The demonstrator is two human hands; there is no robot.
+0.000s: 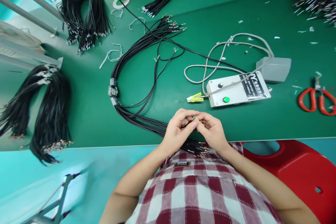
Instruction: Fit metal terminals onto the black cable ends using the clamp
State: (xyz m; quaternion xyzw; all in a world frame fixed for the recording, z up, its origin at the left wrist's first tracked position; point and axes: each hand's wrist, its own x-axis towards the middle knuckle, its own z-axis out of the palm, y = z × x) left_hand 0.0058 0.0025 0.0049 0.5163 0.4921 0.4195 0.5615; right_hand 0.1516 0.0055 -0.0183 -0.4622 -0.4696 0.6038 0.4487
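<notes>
Left hand [178, 128] and right hand [212, 128] meet over one thin cable end [194, 118].
From where I stand, a tied black bundle [51, 106] lies leftmost; next the cable bundle [120, 58] curves across the green table [89, 112], bound by clear wrap [113, 91], and runs under the hands past the near edge. The left thumb and forefinger pinch the cable end; the right fingertips close on it too. Rightward sits a white box [237, 89]. The cables look light, springy and smooth, their tips easily bent: best gripped just behind the tip, or by the wrap.
</notes>
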